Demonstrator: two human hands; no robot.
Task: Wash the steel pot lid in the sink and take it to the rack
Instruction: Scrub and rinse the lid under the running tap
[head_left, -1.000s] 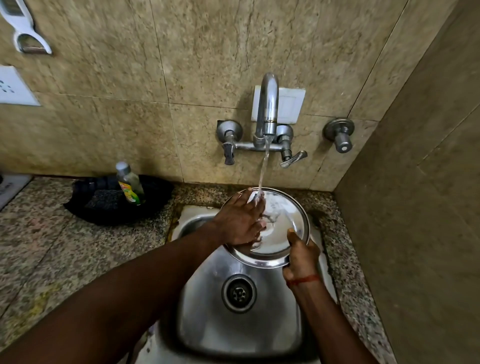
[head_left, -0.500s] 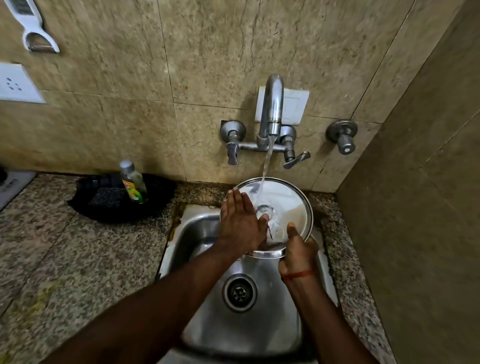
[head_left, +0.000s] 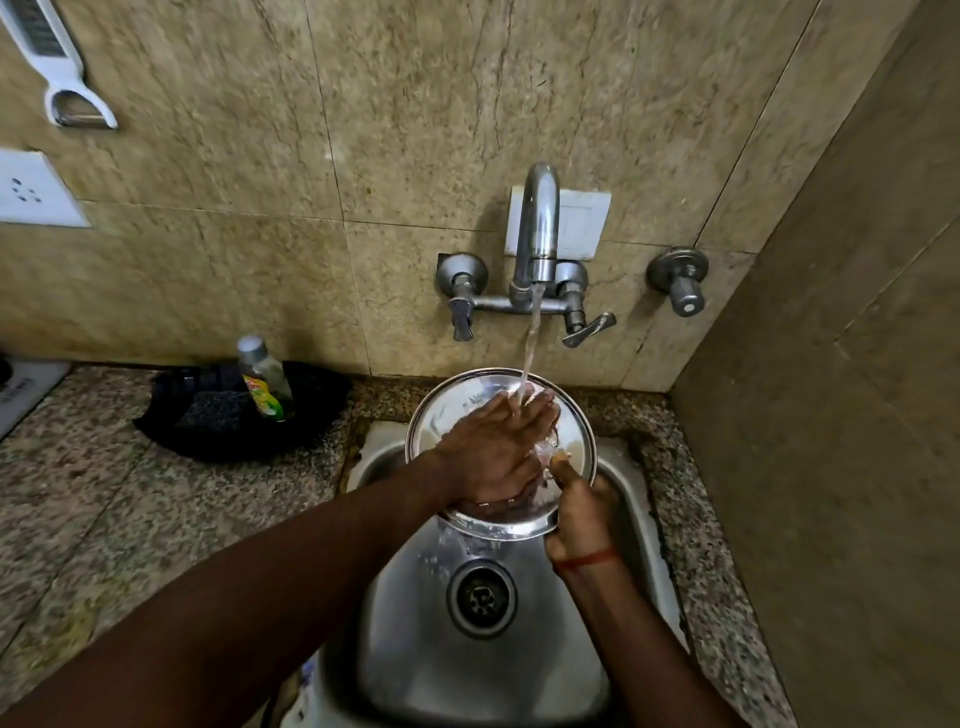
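Head view: left hand lies flat, fingers released, on the lid under running water, while right hand fingers grasp its rim over the sink.

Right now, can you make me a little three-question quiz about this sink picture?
1. True or false: water is running from the tap.
2. Which hand holds the lid by its rim? A) left hand B) right hand C) neither
3. Fill in: the bottle stands in a black ____ on the counter.

Key:
1. True; the stream lands on the left hand, which lies flat on the lid.
2. B; the right hand pinches the near rim, over the sink.
3. tray.
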